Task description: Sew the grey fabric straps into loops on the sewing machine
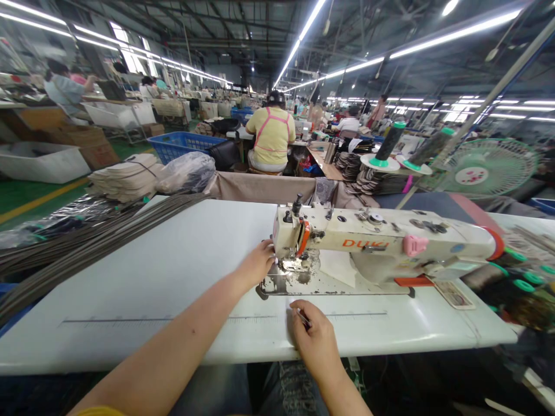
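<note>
My left hand (259, 264) reaches to the left end of a white sewing machine (329, 234), beside its needle and presser foot (293, 264). Its fingers are bent close together against the machine head, and the tips are partly hidden; whatever they pinch does not show. Near the table's front edge, below the machine's bed plate (347, 286), my right hand (318, 338) is closed around a small, dark, shiny tool (304, 319). Most of that tool is hidden in the fingers, so its kind is unclear. No cloth shows under the presser foot.
Long dark strips (99, 237) lie along the white table's (173, 260) left side. A ruler scale (130, 321) runs near its front edge. Thread cones (390, 144) and a green fan (485, 173) stand behind at right. Ahead, a person in yellow (273, 136) sits facing away.
</note>
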The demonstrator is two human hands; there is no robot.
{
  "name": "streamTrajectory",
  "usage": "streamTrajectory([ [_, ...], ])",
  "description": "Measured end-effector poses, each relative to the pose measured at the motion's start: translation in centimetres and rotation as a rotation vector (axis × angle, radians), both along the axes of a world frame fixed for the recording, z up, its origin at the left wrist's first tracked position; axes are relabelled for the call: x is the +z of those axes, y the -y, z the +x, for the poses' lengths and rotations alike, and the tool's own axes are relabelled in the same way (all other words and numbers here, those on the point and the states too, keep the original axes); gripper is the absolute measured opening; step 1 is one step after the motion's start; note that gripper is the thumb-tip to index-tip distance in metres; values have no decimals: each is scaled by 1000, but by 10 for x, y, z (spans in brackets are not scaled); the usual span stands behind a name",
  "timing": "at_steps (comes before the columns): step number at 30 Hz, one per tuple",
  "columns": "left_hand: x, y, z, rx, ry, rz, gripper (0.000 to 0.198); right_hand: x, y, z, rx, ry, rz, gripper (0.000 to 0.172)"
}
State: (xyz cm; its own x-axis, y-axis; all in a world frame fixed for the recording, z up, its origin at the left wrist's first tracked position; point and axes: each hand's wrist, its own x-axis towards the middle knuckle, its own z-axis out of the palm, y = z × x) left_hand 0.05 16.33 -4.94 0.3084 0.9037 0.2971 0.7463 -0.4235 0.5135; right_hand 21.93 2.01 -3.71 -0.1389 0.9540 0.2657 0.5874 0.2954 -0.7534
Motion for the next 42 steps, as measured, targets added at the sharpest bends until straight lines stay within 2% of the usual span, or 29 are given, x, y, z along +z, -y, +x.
streamTrajectory([
  [4,-1,-23,2,-71,-29,-25,27,1,1,-1,-9,-4,9,22],
  [8,2,-26,2,-106,-58,-4,37,2,1,-1,-5,3,31,22],
  [11,7,-20,-2,-93,-87,14,39,1,1,-1,-15,6,56,22],
  [18,18,-5,-18,-89,-97,-6,15,-1,2,-1,-13,19,71,21],
  [22,22,-4,-20,-91,-64,-36,9,-3,2,-1,-7,22,56,20],
  [26,22,5,-18,-40,-29,-88,8,-3,2,-1,1,25,48,21],
  [32,25,33,-11,18,-10,-165,8,-4,2,-1,1,56,61,19],
  [42,25,54,7,117,-19,-240,7,-8,-1,-2,4,35,83,17],
])
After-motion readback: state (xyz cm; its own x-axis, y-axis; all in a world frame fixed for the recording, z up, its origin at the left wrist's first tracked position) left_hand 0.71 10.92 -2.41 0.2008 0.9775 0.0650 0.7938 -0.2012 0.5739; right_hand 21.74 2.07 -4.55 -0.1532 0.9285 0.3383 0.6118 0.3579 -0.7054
